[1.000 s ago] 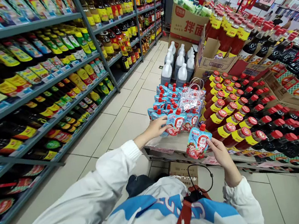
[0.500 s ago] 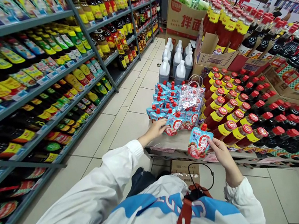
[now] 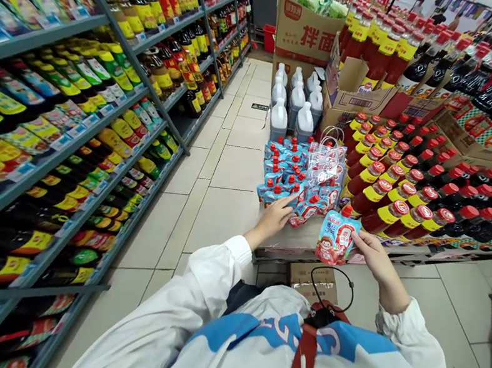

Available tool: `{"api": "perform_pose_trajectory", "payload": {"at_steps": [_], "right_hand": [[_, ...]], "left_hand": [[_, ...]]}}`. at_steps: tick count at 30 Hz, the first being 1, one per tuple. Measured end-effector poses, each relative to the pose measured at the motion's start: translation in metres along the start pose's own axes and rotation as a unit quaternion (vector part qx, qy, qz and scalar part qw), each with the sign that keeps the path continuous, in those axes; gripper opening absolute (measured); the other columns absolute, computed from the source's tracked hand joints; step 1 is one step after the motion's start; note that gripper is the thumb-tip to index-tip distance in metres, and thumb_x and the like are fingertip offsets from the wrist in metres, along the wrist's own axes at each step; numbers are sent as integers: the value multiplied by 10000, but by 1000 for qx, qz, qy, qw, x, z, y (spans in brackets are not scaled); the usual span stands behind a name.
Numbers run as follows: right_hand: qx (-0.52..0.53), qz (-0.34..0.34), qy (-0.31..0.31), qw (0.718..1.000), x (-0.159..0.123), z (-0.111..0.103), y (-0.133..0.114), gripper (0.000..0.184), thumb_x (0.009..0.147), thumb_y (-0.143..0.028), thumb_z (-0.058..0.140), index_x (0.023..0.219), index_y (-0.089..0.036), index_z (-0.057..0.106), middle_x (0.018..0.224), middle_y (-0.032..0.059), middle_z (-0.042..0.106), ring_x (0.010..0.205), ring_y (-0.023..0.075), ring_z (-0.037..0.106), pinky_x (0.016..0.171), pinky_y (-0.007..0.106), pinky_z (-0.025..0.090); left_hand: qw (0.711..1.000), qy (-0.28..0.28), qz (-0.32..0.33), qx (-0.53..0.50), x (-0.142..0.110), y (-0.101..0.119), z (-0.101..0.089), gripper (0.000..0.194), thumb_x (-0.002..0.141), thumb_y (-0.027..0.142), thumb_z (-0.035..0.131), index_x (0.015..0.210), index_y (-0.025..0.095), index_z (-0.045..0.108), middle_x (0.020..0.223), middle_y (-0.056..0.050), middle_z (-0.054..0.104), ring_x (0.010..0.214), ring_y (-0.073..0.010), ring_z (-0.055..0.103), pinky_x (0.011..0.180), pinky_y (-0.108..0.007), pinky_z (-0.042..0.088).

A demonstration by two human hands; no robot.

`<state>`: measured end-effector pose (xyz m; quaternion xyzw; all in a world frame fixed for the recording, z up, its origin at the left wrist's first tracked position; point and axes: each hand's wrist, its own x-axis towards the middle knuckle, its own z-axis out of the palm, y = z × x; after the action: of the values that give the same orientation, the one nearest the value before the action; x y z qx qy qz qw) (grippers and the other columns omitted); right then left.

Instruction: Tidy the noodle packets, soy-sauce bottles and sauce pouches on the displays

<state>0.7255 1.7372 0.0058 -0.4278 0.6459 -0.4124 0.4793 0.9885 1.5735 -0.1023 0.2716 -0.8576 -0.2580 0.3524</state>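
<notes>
A blue-and-red spouted pouch [image 3: 334, 238] with a red cap is held by its right side in my right hand [image 3: 378, 259], just off the front edge of the display. Its printed front, with a cartoon figure, faces me. My left hand [image 3: 275, 217] reaches over the front of a group of similar pouches [image 3: 285, 167], its fingers stretched out. The index finger points across one pouch, and whether it touches is hard to see. Clear plastic bags [image 3: 330, 159] with string-like handles lie among the pouches on the right.
Rows of red-capped sauce bottles [image 3: 398, 182] stand right of the pouches. Behind are grey jugs with white tops [image 3: 279, 118] and a cardboard box [image 3: 302, 31] holding greens. Stocked shelves [image 3: 87, 123] line the left, across a tiled aisle [image 3: 228, 168]. A carton [image 3: 313, 280] sits below the display.
My left hand has shifted right and its fingers now extend over the front pouches. My right hand with its pouch sits slightly lower and further right; the whole view has shifted a little.
</notes>
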Motion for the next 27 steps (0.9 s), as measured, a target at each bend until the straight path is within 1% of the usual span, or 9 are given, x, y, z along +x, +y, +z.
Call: {"api": "perform_pose_trajectory", "payload": {"at_steps": [2, 4, 7, 9, 12, 15, 20, 23, 27], "right_hand": [[12, 2, 11, 1000, 0, 11, -5, 524, 749, -720, 732, 758, -198, 682, 735, 34, 655, 671, 191, 579, 637, 314, 526], [19, 3, 13, 1000, 2, 22, -11, 521, 749, -713, 739, 757, -195, 689, 731, 36, 670, 663, 185, 581, 635, 305, 520], [13, 0, 3, 1000, 7, 36, -21, 518, 760, -708, 732, 778, -192, 701, 750, 40, 690, 658, 183, 585, 633, 303, 516], [7, -4, 0, 1000, 11, 44, -28, 520, 774, -709, 718, 829, -192, 715, 770, 38, 700, 660, 184, 589, 635, 305, 512], [5, -9, 9, 1000, 14, 54, -35, 522, 789, -707, 704, 876, -193, 721, 771, 31, 703, 660, 184, 592, 644, 305, 505], [10, -10, 17, 1000, 13, 65, -38, 508, 808, -700, 687, 881, -197, 716, 775, 28, 702, 669, 188, 593, 653, 306, 494], [11, -22, 32, 999, 8, 79, -39, 459, 858, -657, 667, 871, -201, 716, 783, 25, 693, 684, 180, 570, 675, 298, 466], [18, -29, 41, 999, 4, 83, -37, 438, 872, -641, 662, 884, -207, 721, 763, 14, 678, 672, 174, 552, 668, 292, 452], [10, -32, 51, 998, -1, 87, -36, 431, 886, -635, 644, 892, -209, 711, 780, 12, 675, 683, 177, 542, 673, 293, 441]], "left_hand": [[1000, 24, 6, -17, -5, 1, -14, 337, 1015, 302, 484, 738, 192, 643, 1443, -134, 588, 1278, -276, 566, 1043, -454, 472], [998, 61, -10, -30, -16, -8, -28, 322, 1011, 331, 503, 772, 196, 672, 1349, -133, 648, 1229, -256, 593, 1023, -410, 483], [989, 106, -99, -2, -47, -34, -46, 337, 1009, 380, 500, 820, 194, 710, 1042, -102, 737, 948, -211, 668, 841, -319, 523], [983, 105, -149, 26, -69, -55, -55, 388, 1011, 407, 483, 783, 183, 703, 807, -59, 713, 710, -171, 626, 676, -269, 485], [983, 78, -159, 40, -93, -81, -63, 458, 1021, 431, 450, 705, 175, 661, 648, -25, 642, 579, -145, 549, 579, -242, 406], [988, 38, -143, 48, -96, -98, -62, 473, 1022, 442, 444, 673, 185, 632, 627, -23, 621, 584, -149, 556, 578, -239, 383], [992, -39, -104, 65, -77, -117, -44, 406, 1010, 419, 474, 714, 198, 642, 686, -44, 657, 659, -175, 613, 596, -245, 383], [990, -68, -94, 80, -70, -123, -38, 382, 1014, 396, 472, 744, 195, 653, 729, -60, 687, 687, -189, 637, 597, -254, 386], [987, -89, -90, 97, -70, -123, -43, 351, 1003, 405, 501, 781, 196, 676, 780, -70, 721, 726, -209, 667, 601, -266, 403]]}}
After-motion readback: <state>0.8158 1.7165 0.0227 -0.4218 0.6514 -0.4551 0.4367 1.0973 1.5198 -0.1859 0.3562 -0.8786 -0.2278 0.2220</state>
